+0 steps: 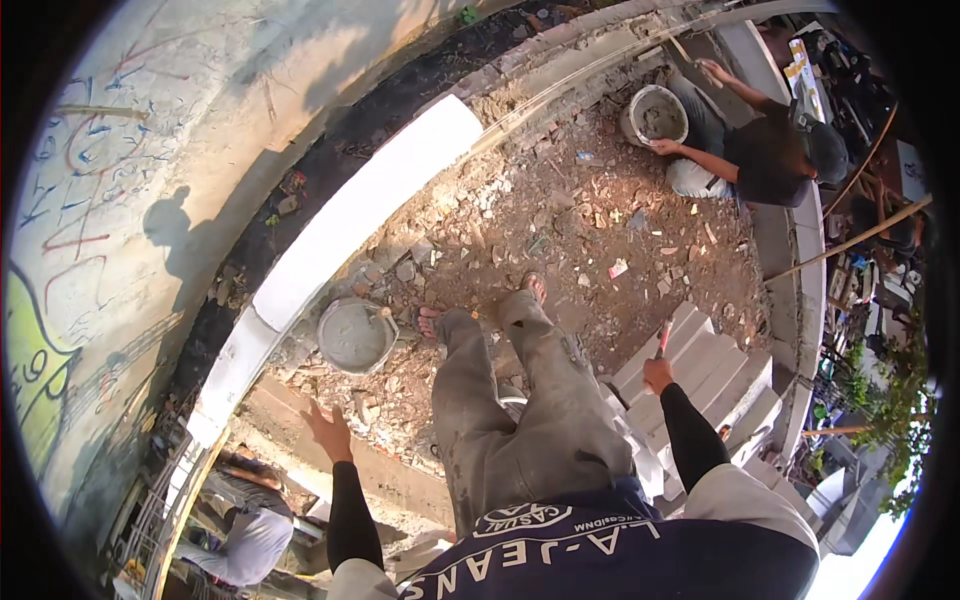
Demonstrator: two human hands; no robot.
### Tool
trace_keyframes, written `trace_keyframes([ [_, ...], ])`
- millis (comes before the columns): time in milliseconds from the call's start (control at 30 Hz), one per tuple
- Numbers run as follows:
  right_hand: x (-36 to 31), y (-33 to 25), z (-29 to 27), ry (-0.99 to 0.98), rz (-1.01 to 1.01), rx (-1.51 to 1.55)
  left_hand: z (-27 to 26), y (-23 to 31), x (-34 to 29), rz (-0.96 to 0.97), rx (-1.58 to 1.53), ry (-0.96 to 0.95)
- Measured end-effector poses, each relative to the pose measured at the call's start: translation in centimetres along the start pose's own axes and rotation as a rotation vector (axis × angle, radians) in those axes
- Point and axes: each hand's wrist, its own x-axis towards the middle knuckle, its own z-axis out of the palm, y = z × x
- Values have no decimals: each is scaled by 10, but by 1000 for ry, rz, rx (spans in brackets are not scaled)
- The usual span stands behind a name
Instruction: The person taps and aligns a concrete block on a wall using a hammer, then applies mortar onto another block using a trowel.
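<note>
My right grip [657,375] is closed around a slim reddish tool [666,338], near stacked pale blocks [705,375]. My left grip [328,432] spreads wide, holding nothing, near a mortar bucket [355,335]. Rubble [610,215] litters the ground between me and a co-worker [765,155] holding another bucket [658,115].

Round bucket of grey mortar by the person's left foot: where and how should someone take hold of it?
Probably by opposite sides of the rim, from above: the bucket looks upright, its round rim exposed, with mortar inside. The left hand is empty and nearer; the right hand holds a slim reddish tool.
</note>
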Motion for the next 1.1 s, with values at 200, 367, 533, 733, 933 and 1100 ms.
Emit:
trace_keyframes([
  [200,-62,34,48,-139,423,1147,44,1,-133,-193,0,-238],
  [367,-71,-1,54,-597,343,1175,49,95,-158,3,71,-276],
  [533,-71,-36,75,-575,220,1148,50,190,-140,181,96,-179],
  [733,-58,-20,105,-376,124,1061,56,253,-130,189,214,-108],
  [933,-43,-11,121,-377,273,1400,58,265,-154,194,380,-295],
  [1100,-53,-23,120,-359,466,1616,73,244,-170,175,335,-429],
])
